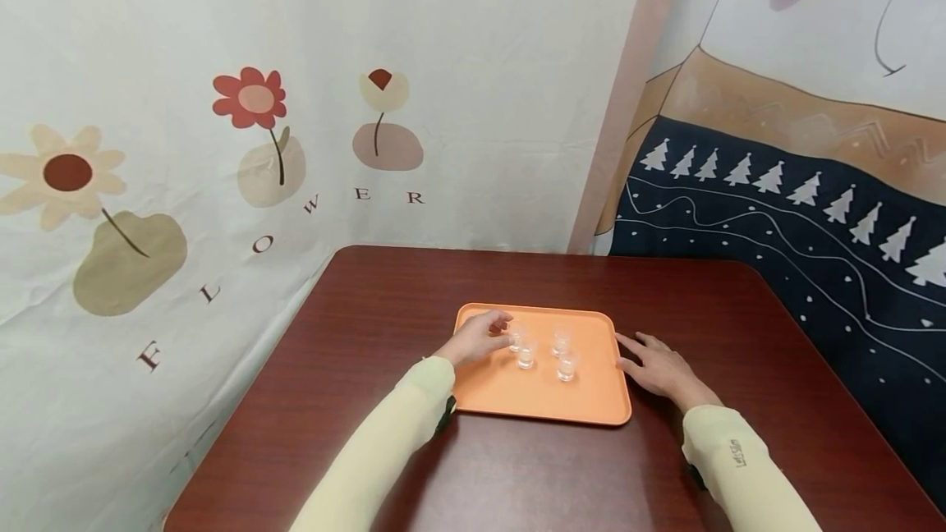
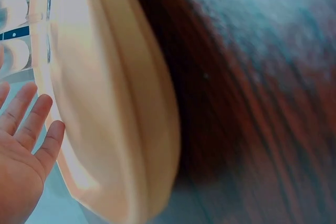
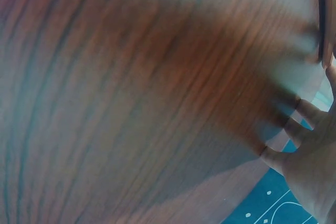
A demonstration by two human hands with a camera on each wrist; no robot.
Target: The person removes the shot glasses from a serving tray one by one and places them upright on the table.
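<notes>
Left hand [image 1: 476, 339] curves at the leftmost clear cup [image 1: 516, 340]; pinch uncertain. Right hand [image 1: 660, 368], spread, empty, lies at the right edge of the tray [image 1: 510, 396], toward the far edge of the bench [image 1: 547, 470]. Cups: probably light, slippery; grip side walls.

My left hand [image 2: 23, 156] is at left edge, fingers spread, beside clear cups [image 2: 13, 11]; contact unclear. Pale orange tray [image 2: 142, 129] fills the middle, blurry wood tabletop [image 2: 241, 129] right.

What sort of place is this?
Probably an indoor corner set up for tabletop work: a flower-printed sheet hangs behind a table, which holds a tray with small clear cups.
</notes>
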